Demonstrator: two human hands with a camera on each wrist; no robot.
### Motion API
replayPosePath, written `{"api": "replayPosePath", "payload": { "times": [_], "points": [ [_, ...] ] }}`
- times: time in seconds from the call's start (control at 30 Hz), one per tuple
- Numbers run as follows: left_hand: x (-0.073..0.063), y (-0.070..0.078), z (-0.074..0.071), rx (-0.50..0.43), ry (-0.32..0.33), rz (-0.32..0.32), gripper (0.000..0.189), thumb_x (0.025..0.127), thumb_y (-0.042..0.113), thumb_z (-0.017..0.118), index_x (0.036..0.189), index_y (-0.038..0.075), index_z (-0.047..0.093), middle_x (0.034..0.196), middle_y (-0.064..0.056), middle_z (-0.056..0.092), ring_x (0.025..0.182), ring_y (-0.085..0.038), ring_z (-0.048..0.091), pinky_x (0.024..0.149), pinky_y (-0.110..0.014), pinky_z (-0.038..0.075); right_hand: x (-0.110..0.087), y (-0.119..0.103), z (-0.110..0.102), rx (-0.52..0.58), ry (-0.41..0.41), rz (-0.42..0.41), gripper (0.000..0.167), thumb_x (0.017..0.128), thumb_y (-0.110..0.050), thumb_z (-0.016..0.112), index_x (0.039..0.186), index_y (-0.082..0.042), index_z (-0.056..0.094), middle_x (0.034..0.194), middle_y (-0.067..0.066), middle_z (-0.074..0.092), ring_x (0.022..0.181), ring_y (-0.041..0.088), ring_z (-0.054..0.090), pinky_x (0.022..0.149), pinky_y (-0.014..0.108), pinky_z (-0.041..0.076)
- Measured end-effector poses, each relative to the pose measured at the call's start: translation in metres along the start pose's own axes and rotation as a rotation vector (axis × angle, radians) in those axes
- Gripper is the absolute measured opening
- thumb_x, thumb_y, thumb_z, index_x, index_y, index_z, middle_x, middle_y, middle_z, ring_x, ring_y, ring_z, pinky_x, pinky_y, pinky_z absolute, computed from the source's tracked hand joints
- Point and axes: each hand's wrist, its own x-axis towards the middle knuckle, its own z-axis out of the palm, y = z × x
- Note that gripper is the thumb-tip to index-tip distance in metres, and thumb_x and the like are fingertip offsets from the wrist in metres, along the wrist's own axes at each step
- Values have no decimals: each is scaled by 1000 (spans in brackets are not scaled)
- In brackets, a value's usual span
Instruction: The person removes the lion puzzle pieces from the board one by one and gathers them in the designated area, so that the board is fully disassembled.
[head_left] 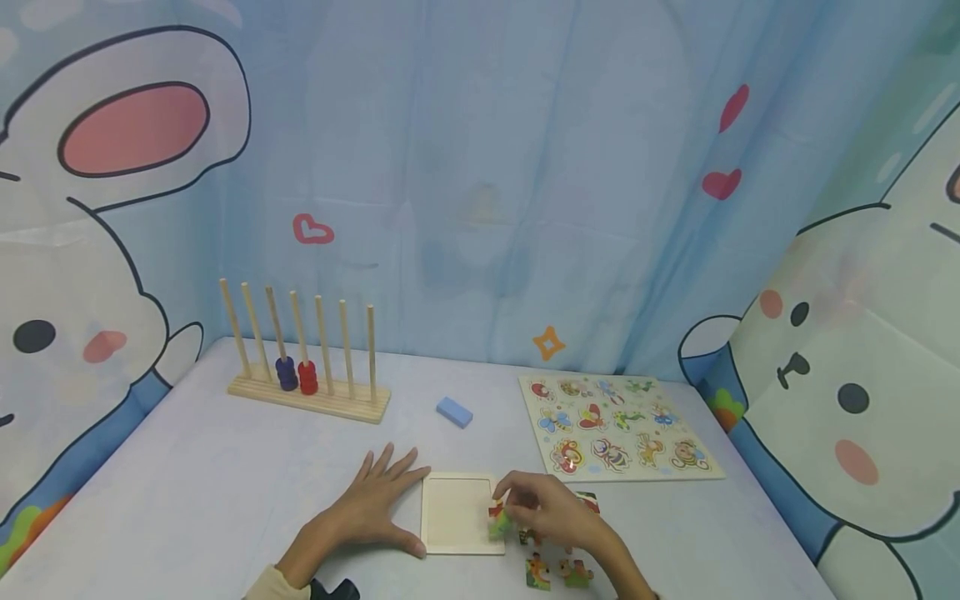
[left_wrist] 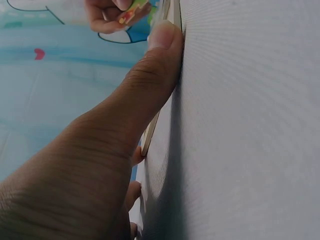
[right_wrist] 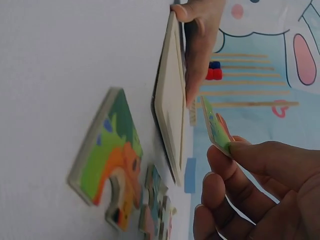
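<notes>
A shallow wooden puzzle tray [head_left: 459, 515] with a raised border lies on the table, its bare inside showing. My left hand [head_left: 378, 504] is spread along its left side, with the thumb at the near left corner and a fingertip at the far one. Between thumb and fingers, my right hand [head_left: 551, 507] pinches a green and red puzzle piece [right_wrist: 216, 125] above the tray's right edge. Below and beside that hand lie several loose puzzle pieces [head_left: 537, 572], one with an orange animal on green [right_wrist: 117, 155]; the hand partly covers others in the head view.
A picture board [head_left: 622, 429] of insects and animals lies at the back right. Beyond the tray is a blue block [head_left: 454, 412]. At the back left stands a wooden peg rack [head_left: 307, 400] with blue and red beads. A patterned curtain [head_left: 480, 183] hangs behind the table.
</notes>
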Motion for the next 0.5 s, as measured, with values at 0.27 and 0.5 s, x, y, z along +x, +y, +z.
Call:
{"api": "replayPosePath", "payload": {
  "times": [0.27,0.5],
  "points": [
    [0,1,0,-4,1,4,107,58,69,77,145,18,43,157,-14,25,143,-49,7,112,-68,2,-7,0,-13,6,22,15,13,95,-16,60,105,-10,63,79,0,63,65,15,60,58,25,51],
    [0,1,0,-4,6,13,107,58,69,77,145,17,43,156,-15,26,143,-49,8,112,-68,3,-15,3,-27,21,3,23,10,96,-19,59,100,-11,62,77,1,64,64,22,58,57,28,51]
  ]
}}
